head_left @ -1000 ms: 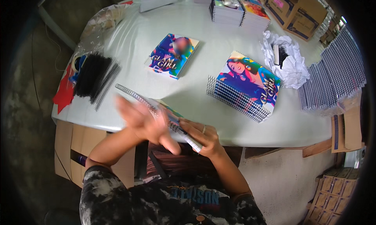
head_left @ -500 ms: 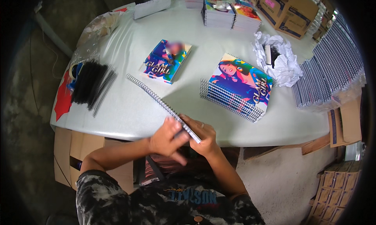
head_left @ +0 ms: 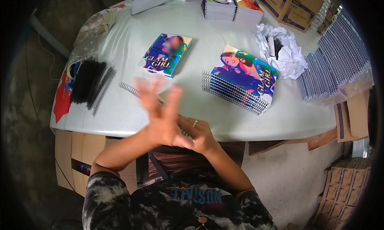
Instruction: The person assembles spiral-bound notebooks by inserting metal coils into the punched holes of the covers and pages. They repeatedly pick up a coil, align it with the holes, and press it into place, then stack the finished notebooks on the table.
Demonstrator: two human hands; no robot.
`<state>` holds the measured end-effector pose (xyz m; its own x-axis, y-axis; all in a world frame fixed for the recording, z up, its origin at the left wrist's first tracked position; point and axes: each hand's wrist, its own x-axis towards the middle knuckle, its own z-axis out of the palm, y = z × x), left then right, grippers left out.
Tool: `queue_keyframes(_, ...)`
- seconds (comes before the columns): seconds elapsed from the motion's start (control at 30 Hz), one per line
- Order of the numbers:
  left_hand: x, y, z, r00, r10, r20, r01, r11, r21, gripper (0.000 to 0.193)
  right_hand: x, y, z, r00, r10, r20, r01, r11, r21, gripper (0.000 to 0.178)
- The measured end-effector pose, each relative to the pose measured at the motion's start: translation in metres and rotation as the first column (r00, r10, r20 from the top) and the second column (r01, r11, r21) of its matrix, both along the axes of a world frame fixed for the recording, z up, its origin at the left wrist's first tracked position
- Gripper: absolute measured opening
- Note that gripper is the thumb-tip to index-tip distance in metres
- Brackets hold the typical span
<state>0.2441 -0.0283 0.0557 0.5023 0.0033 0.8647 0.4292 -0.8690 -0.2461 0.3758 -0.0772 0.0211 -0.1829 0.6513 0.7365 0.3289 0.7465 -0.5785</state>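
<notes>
In my right hand (head_left: 199, 136) I grip a spiral notebook, held edge-on at the table's front edge. A long wire coil (head_left: 130, 89) runs along its edge and sticks out past its far left end. My left hand (head_left: 162, 118) is raised over the notebook with spread fingers, blurred by motion, and hides most of it. Beyond it lies a short stack of colourful covered books (head_left: 168, 56). To the right sits a stack of matching notebooks (head_left: 244, 76) with coils along their near edge. A pile of black coils (head_left: 90, 84) lies at the left.
Red material (head_left: 62, 104) and a tape roll (head_left: 72, 70) lie by the left edge. Crumpled white paper (head_left: 294, 64) and a large plastic-wrapped stack of coiled notebooks (head_left: 340, 64) occupy the right. More notebooks (head_left: 218, 10) and a cardboard box (head_left: 300, 12) stand at the back.
My left hand has moved up and away from beside the coil, its fingers spreading over the notebook. My right hand keeps hold, slightly higher and further left. The view has shifted a little.
</notes>
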Motion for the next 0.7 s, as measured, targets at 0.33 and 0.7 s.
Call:
queue_keyframes(0.33, -0.035, -0.083, 0.027, 0.901, -0.213, 0.378, 0.421, 0.212, -0.882, 0.062, -0.023, -0.018, 0.05, 0.999, -0.013, -0.051, 0.023, 0.979, 0.203, 0.067)
queue_keyframes(0.7, -0.036, -0.023, 0.027, 0.728, 0.186, 0.66, 0.686, -0.236, -0.689, 0.016, 0.017, -0.005, 0.083, 0.996, -0.016, -0.088, -0.048, 0.731, -0.68, 0.022)
